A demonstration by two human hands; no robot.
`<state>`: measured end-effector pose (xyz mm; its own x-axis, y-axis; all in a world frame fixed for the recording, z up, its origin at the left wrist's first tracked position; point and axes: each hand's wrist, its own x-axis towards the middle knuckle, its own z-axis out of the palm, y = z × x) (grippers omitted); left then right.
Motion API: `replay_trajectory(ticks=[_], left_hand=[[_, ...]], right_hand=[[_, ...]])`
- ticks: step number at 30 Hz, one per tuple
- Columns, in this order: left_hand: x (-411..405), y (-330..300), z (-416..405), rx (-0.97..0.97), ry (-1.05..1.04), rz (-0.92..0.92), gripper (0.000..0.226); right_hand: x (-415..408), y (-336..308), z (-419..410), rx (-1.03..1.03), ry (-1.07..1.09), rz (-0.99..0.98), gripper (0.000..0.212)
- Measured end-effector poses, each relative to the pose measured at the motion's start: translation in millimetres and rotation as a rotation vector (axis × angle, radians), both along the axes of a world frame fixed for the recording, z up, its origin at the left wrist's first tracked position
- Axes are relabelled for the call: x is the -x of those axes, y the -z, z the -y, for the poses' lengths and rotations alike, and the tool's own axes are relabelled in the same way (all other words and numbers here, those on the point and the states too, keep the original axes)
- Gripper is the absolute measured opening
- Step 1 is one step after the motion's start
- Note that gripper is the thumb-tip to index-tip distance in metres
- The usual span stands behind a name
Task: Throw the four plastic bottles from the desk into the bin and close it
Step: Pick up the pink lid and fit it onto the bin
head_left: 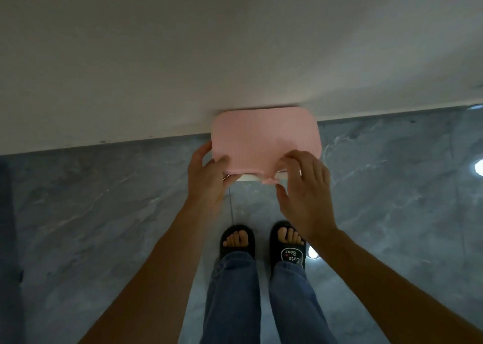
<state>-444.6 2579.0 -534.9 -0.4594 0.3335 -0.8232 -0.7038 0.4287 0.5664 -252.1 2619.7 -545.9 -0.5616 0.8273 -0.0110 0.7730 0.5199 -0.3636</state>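
A bin with a pink ribbed lid (265,134) stands on the floor against the wall, seen from straight above. A strip of its white rim (248,177) shows under the lid's near edge. My left hand (207,179) grips the lid's near-left corner, thumb on top. My right hand (304,189) presses its fingertips on the lid's near-right edge, beside a small pink tab (269,181). No bottles or desk are in view, and the bin's inside is hidden by the lid.
A white wall (235,56) fills the upper half, meeting the grey marbled tile floor (104,213) at a pale baseboard. My feet in black slippers (261,241) and jeans stand just behind the bin. Bright light reflections lie on the floor at right.
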Motion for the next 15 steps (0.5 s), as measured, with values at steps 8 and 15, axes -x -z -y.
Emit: replay_trajectory(ticks=[8, 15], left_hand=[[-9.1, 18.7, 2.2, 0.009, -0.019, -0.023, 0.052], [-9.2, 29.1, 4.8, 0.058, 0.086, -0.250, 0.050]], right_hand=[[25.4, 2.6, 31.9, 1.164, 1.000, -0.544, 0.033], [35.3, 10.5, 26.7, 1.419, 1.010, -0.846, 0.030]])
